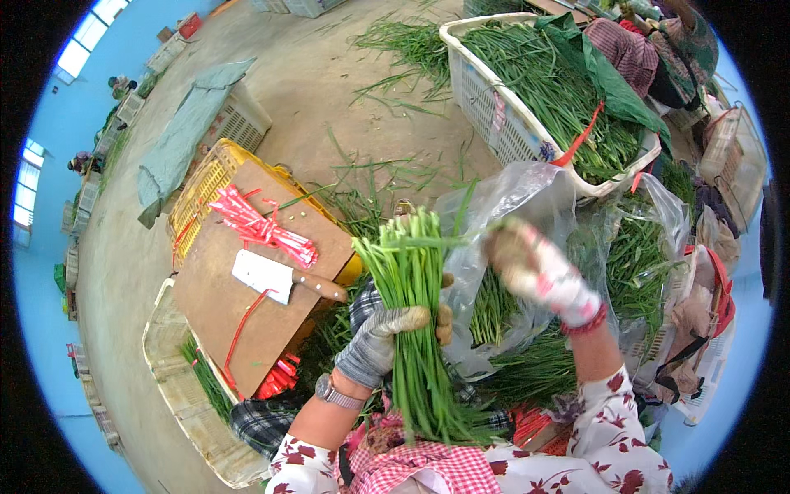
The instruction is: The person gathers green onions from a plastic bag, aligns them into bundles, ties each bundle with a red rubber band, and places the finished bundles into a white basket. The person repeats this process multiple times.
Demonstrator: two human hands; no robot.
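Note:
My left hand (pixel 401 330), in a grey knitted glove with soiled fingers, is closed around a thick upright bunch of long green leafy stalks (pixel 413 278), possibly garlic chives. The pale cut ends point away from me and the leaf tips hang towards my lap. My right hand (pixel 531 262), in a patterned glove, is raised to the right of the bunch and blurred; a green strand runs near its fingers, and whether it grips it cannot be told. A cleaver (pixel 262 275) and a bundle of red-and-white ties (pixel 265 228) lie on a brown board (pixel 210 296) at left.
The board rests on a yellow crate (pixel 228 157). A white crate (pixel 487 80) piled with greens stands at upper right, with clear plastic sheeting (pixel 518 185) before it. Another white crate (pixel 170 364) is at lower left. A co-worker (pixel 648 55) sits at upper right.

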